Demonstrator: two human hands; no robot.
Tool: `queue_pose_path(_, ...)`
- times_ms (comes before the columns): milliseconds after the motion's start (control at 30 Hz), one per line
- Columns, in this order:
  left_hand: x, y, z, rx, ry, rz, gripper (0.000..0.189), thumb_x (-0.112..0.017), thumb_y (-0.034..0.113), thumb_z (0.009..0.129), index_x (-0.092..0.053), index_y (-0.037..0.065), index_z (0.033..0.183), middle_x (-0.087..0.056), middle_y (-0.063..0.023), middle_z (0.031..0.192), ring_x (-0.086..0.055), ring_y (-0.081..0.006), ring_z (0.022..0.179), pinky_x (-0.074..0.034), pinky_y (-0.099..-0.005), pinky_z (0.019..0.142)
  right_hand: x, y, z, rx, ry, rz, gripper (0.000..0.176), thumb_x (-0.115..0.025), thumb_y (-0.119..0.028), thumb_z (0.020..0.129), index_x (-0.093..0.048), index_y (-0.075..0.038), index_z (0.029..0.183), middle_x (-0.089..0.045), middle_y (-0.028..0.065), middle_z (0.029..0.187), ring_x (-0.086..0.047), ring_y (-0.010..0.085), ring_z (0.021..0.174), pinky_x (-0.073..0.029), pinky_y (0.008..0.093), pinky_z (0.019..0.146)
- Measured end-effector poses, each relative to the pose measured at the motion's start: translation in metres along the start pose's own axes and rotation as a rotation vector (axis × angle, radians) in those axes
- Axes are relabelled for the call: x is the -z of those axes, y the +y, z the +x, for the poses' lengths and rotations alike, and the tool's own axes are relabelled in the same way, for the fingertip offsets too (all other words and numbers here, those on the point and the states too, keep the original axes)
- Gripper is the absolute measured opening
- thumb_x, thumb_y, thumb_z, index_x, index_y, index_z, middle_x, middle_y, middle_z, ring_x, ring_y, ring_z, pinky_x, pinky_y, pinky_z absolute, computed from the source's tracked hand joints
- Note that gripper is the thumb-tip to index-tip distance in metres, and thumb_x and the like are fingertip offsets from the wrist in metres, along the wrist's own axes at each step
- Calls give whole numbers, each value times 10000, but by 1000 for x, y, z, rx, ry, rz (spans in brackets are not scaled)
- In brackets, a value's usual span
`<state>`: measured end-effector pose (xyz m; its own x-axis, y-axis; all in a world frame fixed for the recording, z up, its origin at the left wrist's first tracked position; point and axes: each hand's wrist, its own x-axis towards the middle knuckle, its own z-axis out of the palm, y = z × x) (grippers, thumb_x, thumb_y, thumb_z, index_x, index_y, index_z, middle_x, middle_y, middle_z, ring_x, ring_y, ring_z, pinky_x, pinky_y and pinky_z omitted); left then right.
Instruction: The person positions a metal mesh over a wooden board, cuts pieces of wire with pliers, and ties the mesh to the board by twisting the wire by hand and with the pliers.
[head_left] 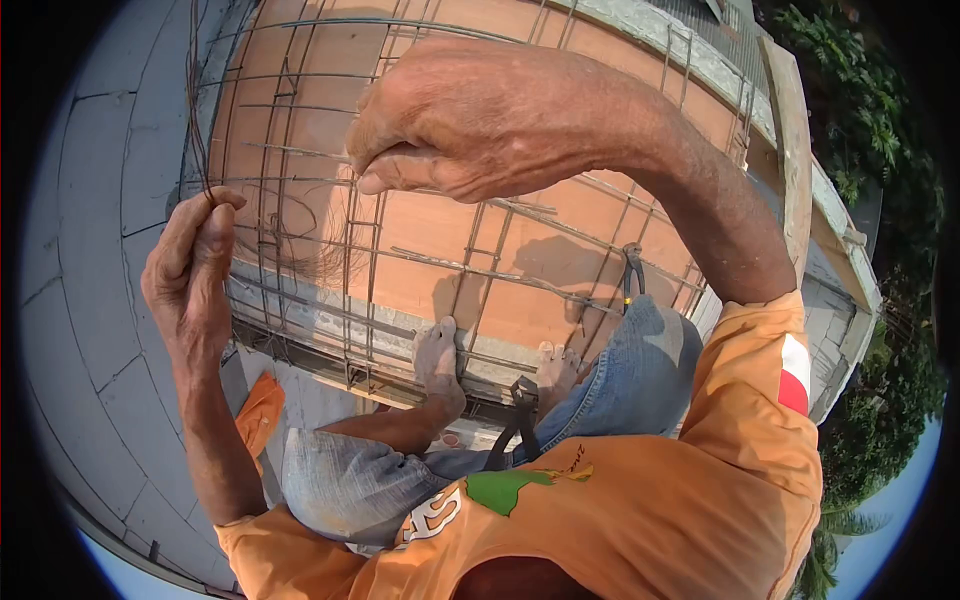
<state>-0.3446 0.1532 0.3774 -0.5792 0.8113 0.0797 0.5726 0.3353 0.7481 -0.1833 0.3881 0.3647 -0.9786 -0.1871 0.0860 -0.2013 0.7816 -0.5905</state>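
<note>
My left hand [195,255] is raised at the left with thumb and fingers pinched on thin wires [194,110], which run upward out of view. My right hand [430,135] is lifted over the rebar grid, its fingers curled and thumb pressed toward them; whatever it may hold is too small to make out. Below both hands lies a grid of steel rebar [470,262] above orange-brown boards [410,285]. A loose tangle of thin wire [325,255] rests on the grid, right of my left hand.
Pincers [633,270] stand by my knee, and a dark tool [522,395] lies between my legs. My bare feet [437,360] are at the grid's near edge. A grey block wall [95,220] rises at left, an orange cloth [260,415] below. Timber [790,140] and trees are at right.
</note>
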Motion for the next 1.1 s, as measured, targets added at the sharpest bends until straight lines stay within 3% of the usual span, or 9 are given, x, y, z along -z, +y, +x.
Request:
queue_pose_path(67,-45,13,37,-248,-150,112,161,-643,150,936,-712,39,1031,-661,-37,784,-529,-115,597,-412,-282,549,8,3,-39,138,270,45,278,-572,-131,909,-642,18,684,-530,99,523,-647,212,578,-515,348,486)
queue_pose_path(233,-153,12,77,-740,-351,253,114,-646,127,900,-669,100,1007,-699,-59,795,-667,-227,658,-531,-359,553,-13,19,-81,-123,416,-618,321,-589,-248,956,-604,-2,1161,-656,137,884,-664,317,810,-538,424,693)
queue_pose_path(367,-215,-5,76,-897,-379,226,135,-656,143,882,-674,104,1010,-680,-48,817,-674,-244,719,-542,-354,587,-46,23,-120,-465,230,-222,221,-583,-49,872,-591,6,1086,-647,190,869,-671,361,771,-526,439,631)
queue_pose_path(533,-238,-36,55,-695,-84,-85,433,-626,413,913,-678,-15,962,-653,-122,776,-653,-320,742,-532,-434,661,-82,62,-164,-674,355,-304,171,-516,-27,928,-620,24,1054,-645,236,908,-642,425,814,-481,499,675)
queue_pose_path(667,-226,-108,35,397,-397,-61,407,-536,340,954,-665,-42,902,-643,-157,768,-619,-253,713,-492,-412,658,-103,93,-174,-907,319,-201,197,-487,-87,973,-614,57,1016,-616,250,799,-621,410,721,-462,464,642)
queue_pose_path(867,-133,-190,69,479,108,162,392,-537,301,879,-662,-64,810,-628,-219,721,-624,-315,673,-485,-433,646,-180,99,-127,-1274,259,964,249,-515,-183,985,-616,33,913,-518,5,650,-492,135,582,-370,331,521)
queue_pose_path(967,-124,-261,70,471,175,238,369,-543,269,847,-621,-49,675,-586,-268,634,-657,-355,677,-485,-484,660,-233,103,-120,-1091,362,725,219,-587,-172,946,-611,44,916,-507,41,614,-490,183,559,-398,355,536)
queue_pose_path(1033,-133,-274,77,816,319,336,364,-614,315,830,-666,-40,772,-678,-253,823,-689,-371,866,-528,-473,778,-257,110,-123,-987,338,558,217,-619,-165,920,-611,52,916,-522,81,628,-514,235,581,-417,386,553)
queue_pose_path(1100,-161,-380,85,786,312,473,450,-652,384,841,-681,-58,921,-687,-263,941,-679,-405,941,-541,-450,804,-269,108,-128,-899,328,384,222,-652,-157,895,-610,60,915,-537,122,642,-538,287,602,-435,416,570)
